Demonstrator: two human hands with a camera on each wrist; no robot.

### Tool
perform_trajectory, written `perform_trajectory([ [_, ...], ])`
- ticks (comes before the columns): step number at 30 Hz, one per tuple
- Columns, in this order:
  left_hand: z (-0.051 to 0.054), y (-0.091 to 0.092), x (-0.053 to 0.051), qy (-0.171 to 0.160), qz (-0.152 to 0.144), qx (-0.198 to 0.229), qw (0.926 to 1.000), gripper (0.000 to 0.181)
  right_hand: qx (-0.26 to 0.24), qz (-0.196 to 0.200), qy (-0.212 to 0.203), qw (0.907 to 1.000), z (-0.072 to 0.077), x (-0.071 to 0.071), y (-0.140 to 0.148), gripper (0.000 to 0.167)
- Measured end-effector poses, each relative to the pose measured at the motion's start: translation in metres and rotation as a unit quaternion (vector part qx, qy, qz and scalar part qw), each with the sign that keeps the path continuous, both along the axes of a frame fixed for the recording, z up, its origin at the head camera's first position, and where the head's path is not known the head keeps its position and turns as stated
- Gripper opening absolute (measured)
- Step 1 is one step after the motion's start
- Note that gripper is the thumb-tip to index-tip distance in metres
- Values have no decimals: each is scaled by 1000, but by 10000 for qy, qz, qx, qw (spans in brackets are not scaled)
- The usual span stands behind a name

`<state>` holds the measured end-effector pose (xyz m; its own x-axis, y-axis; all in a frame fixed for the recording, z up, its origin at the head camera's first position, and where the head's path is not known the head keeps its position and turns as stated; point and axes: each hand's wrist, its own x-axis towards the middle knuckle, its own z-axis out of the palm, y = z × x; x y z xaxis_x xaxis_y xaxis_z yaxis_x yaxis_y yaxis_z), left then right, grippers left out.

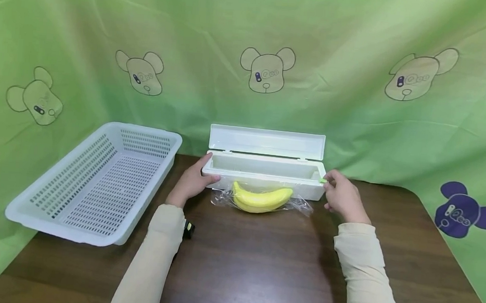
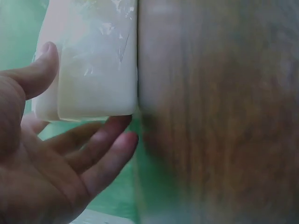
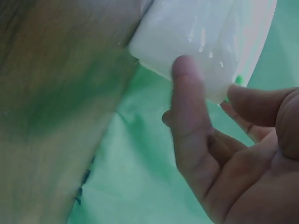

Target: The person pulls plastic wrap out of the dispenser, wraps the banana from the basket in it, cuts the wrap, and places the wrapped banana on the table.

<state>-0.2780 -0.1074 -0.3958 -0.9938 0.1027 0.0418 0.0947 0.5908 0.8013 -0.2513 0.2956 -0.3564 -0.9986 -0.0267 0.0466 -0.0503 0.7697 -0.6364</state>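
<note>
The left hand (image 1: 191, 180) grips one end of a white box (image 1: 308, 191) between thumb and fingers; the right hand (image 1: 343, 195) pinches a small green tab (image 1: 322, 180) at the other. Between them the box's lid (image 1: 267, 142) stands raised, and a yellow banana (image 1: 260, 200) in clear film (image 1: 303, 205) lies in front. A white basket (image 1: 21, 215) sits left of the left hand. "Qee" reads on the purple bear head (image 1: 459, 217) beyond the right hand, on green cloth (image 1: 349, 112) behind the brown wood-grained table (image 1: 259, 267).
</note>
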Motion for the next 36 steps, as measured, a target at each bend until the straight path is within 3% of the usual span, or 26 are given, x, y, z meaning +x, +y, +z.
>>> perform_trajectory([
  [5, 8, 7, 4, 496, 49, -332, 9982, 78, 1037, -2, 623, 9927, 5, 4, -8, 38],
  [10, 12, 14, 8, 1112, 21, -657, 9916, 37, 1458, 190, 1060, 9834, 4, 7, -29, 44],
  [14, 11, 18, 10, 1439, 103, -717, 9869, 19, 1618, 352, 1770, 9702, -8, 4, -40, 28],
  [19, 12, 17, 13, 1817, -24, -735, 9806, 13, 1539, 347, 2561, 9537, -18, 0, -47, 4],
  [22, 15, 16, 14, 1715, -153, -676, 9827, 18, 1529, 393, 2761, 9481, -21, -2, -49, 11],
  [28, 26, 13, 17, 1106, -381, -467, 9920, 16, 1589, 521, 2923, 9416, -22, -3, -48, 24],
  [36, 40, 9, 24, 1152, -421, -555, 9909, 14, 1630, 617, 2594, 9499, -12, 0, -44, 13],
])
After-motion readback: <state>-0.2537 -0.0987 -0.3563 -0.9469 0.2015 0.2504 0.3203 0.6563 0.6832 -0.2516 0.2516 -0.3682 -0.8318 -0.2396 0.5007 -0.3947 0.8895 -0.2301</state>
